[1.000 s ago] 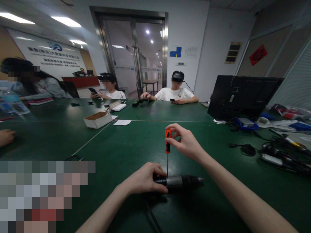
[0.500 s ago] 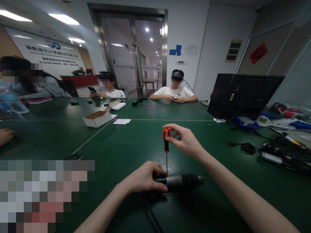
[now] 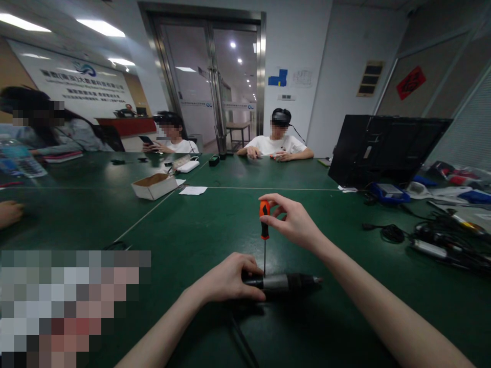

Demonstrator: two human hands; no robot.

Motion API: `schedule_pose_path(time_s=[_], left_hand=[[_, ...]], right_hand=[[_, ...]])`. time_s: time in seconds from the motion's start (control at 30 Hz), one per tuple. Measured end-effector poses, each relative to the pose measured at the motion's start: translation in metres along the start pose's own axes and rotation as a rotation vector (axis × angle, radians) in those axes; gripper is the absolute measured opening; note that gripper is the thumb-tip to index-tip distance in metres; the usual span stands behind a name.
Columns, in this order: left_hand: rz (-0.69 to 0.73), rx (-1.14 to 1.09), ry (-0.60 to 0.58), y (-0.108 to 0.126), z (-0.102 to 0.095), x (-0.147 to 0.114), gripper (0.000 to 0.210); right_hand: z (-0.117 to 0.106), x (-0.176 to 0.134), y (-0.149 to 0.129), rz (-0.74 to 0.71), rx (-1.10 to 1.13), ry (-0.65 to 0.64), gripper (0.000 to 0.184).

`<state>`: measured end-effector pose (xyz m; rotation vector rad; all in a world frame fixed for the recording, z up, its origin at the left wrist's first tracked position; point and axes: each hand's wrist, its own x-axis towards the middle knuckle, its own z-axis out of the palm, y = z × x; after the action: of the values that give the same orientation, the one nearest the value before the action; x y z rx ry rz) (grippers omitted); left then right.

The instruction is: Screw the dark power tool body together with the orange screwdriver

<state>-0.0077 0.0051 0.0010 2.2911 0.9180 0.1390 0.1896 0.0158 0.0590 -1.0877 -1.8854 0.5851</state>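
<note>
A black cylindrical power tool with a silver band (image 3: 276,282) lies on its side on the green table (image 3: 215,230), its tapered tip to the right. My left hand (image 3: 233,278) grips its left end between thumb and fingers. Upright over the tool stands an orange and black screwdriver (image 3: 264,220), its shaft reaching down to the body by the band's left edge. My right hand (image 3: 289,217) pinches the screwdriver's handle with thumb and fingers, one finger over its top. The point where the tip meets the tool is too small to make out.
A dark cable (image 3: 243,340) runs toward me below the tool. At the left stands an open cardboard box (image 3: 153,188) near a white paper (image 3: 193,190). A black monitor (image 3: 383,151) and tangled corded tools (image 3: 441,245) lie right. Several people sit around the table.
The screwdriver's handle shows more orange toward me, so it appears turned in my right hand. My left hand keeps its hold. The person opposite has moved a hand outward.
</note>
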Motion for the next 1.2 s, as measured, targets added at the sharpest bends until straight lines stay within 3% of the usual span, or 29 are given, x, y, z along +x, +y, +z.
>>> schedule_pose_path(time_s=[1.2], left_hand=[[0.000, -0.019, -0.001, 0.0027, -0.0008, -0.0004, 0.035]], right_hand=[[-0.0079, 0.0002, -0.0012, -0.028, -0.102, -0.036, 0.028]])
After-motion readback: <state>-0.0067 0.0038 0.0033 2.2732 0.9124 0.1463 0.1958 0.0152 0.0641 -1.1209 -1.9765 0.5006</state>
